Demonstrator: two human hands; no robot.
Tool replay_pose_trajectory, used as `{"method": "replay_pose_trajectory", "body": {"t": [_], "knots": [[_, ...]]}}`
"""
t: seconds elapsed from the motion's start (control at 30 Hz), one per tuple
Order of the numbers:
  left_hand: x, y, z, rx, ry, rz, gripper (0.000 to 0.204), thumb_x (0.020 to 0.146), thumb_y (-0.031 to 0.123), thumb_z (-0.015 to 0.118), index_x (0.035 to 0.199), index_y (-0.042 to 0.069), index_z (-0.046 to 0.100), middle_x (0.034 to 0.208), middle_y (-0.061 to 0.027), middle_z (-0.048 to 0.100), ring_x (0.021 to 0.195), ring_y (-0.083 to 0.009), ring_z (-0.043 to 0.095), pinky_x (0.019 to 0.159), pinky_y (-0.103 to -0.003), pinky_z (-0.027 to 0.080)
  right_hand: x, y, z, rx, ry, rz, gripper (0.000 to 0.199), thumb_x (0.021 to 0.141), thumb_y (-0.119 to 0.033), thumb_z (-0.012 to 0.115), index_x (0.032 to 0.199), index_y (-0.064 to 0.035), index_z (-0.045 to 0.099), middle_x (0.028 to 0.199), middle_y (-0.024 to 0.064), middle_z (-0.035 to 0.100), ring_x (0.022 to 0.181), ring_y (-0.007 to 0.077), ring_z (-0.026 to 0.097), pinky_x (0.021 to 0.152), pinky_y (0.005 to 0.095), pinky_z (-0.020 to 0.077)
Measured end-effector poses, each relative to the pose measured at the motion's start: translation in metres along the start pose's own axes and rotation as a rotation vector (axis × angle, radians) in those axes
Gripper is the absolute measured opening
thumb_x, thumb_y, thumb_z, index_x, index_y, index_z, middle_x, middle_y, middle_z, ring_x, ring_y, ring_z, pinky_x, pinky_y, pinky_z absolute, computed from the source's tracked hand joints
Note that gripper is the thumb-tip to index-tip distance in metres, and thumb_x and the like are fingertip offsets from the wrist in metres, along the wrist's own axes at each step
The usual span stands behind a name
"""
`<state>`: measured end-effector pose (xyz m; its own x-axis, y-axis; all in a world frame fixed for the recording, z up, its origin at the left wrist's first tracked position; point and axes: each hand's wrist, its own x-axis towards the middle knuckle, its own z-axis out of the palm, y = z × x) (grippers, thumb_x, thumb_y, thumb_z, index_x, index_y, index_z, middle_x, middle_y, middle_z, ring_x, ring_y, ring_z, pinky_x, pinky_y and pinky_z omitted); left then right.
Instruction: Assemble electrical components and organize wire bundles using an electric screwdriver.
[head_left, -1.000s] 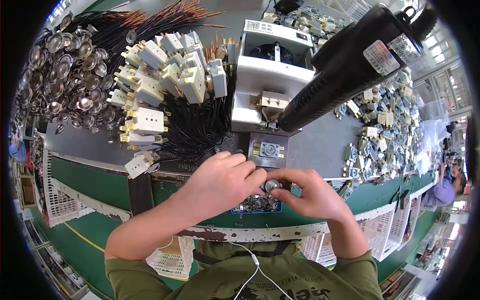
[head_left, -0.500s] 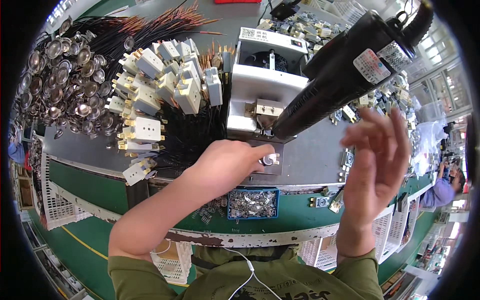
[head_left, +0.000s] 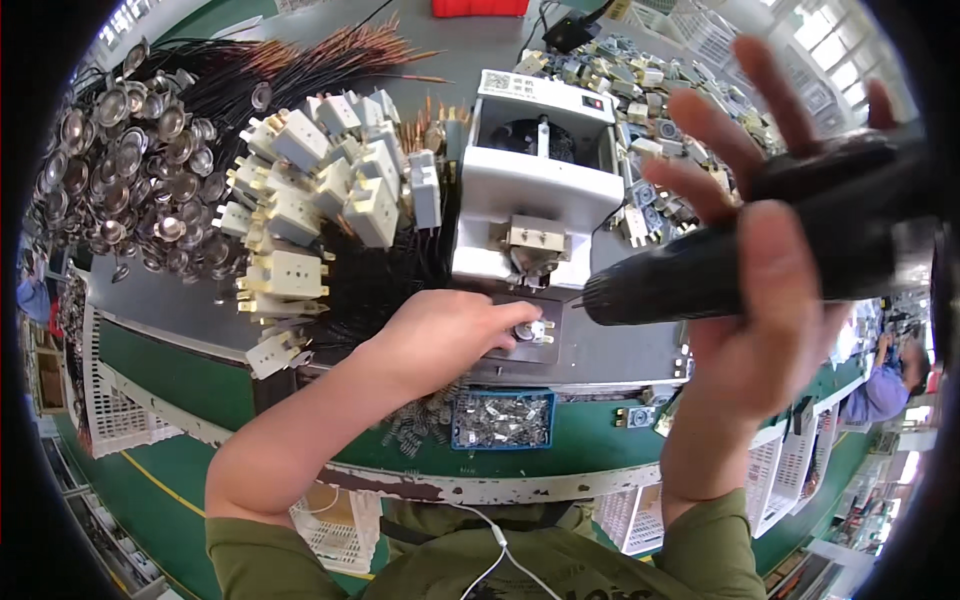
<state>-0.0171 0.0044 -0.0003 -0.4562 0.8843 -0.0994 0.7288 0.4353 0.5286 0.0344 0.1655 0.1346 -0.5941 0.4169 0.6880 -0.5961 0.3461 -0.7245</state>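
My left hand [head_left: 447, 330] pinches a small white-and-metal part [head_left: 541, 331] with metal tabs on a flat metal plate [head_left: 545, 352]. My thumb and forefinger close on its left side and partly hide it. At the right, a black electric screwdriver [head_left: 660, 279] lies tilted across my right hand [head_left: 770, 270], its tip toward the lower left. The thumb crosses in front of its body, while the other fingers are stretched and spread above it. Behind the plate stands a silver-white screw feeder [head_left: 538, 180] with an open top.
Pale block-shaped plug parts [head_left: 375, 212] with black wires are piled left of the feeder, beside round metal caps [head_left: 112, 155]. A blue tray [head_left: 503, 420] of small metal pieces and loose springs [head_left: 405, 437] lie near the front edge. More parts [head_left: 655, 190] spread at the back right.
The screwdriver has swung from steep to nearly level, and its tip has moved away from the feeder. My right hand has come around it. My left hand stays at the plate with the part.
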Motion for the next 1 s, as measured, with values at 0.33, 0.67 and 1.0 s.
{"method": "replay_pose_trajectory", "body": {"t": [0.33, 0.67, 1.0], "knots": [[-0.001, 0.001, 0.004, -0.011, -0.015, -0.014, 0.035, 0.095, 0.027, 0.063, 0.129, 0.022, 0.061, 0.083, -0.0104, 0.067, 0.081, -0.0309, 0.068, 0.066, -0.043, 0.053, -0.020, 0.028, 0.003, 0.296, -0.020, 0.118, 0.037, 0.088, -0.003, 0.074, 0.119, 0.0015, 0.054, 0.093, 0.0087, 0.067, 0.066, 0.0120, 0.064, 0.058, 0.0234, 0.0520], [-0.001, 0.009, -0.007, -0.035, -0.098, -0.045, 0.039, 0.094, 0.011, 0.048, 0.130, 0.019, 0.060, 0.098, -0.0049, 0.074, 0.091, -0.0282, 0.071, 0.076, -0.041, 0.056, -0.021, 0.038, 0.008, 0.293, -0.010, 0.091, 0.080, 0.090, 0.002, 0.070, 0.152, -0.0036, 0.020, 0.097, 0.0102, 0.067, 0.066, 0.0124, 0.063, 0.059, 0.0236, 0.0516], [0.000, 0.009, -0.008, 0.047, -0.129, -0.043, 0.040, 0.094, 0.013, 0.049, 0.133, 0.020, 0.059, 0.095, -0.0056, 0.074, 0.090, -0.0290, 0.071, 0.076, -0.042, 0.056, -0.032, 0.049, 0.010, 0.018, -0.056, -0.060, 0.097, 0.092, -0.001, 0.067, 0.160, -0.0131, -0.002, 0.098, 0.0138, 0.066, 0.064, 0.0149, 0.062, 0.062, 0.0293, 0.0534]]}}
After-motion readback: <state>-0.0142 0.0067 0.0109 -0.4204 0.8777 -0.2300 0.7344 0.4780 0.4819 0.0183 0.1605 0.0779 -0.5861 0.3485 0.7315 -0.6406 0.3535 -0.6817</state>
